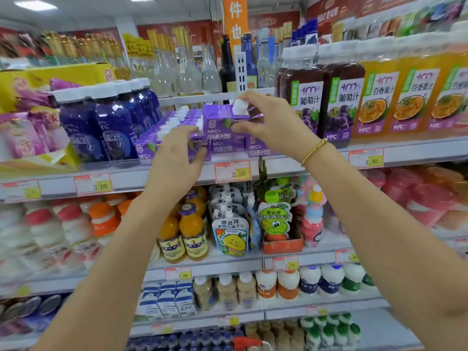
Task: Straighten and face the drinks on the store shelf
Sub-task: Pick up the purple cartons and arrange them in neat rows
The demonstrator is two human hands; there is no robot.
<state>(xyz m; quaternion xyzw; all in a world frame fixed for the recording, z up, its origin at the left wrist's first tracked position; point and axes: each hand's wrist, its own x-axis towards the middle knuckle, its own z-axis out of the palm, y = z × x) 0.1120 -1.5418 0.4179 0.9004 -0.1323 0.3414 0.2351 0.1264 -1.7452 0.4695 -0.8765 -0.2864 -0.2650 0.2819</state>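
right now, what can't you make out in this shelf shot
Head view only:
- purple carton label: partly covered by the right hand pinching it.
- front-row cartons: left hand hides them; grip or mere touch unclear.
- right price tag: first digit blurred.
- pink packets, left edge: blurred.
- bottom-shelf bottles: cut off by bottom edge.

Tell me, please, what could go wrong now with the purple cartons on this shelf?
The right hand pinches a purple carton only by its top; it could slip and knock its neighbours.
The left hand touches the front cartons near the shelf edge; a push might tip one off.
The right hand is close to the grape juice bottles and may bump them.
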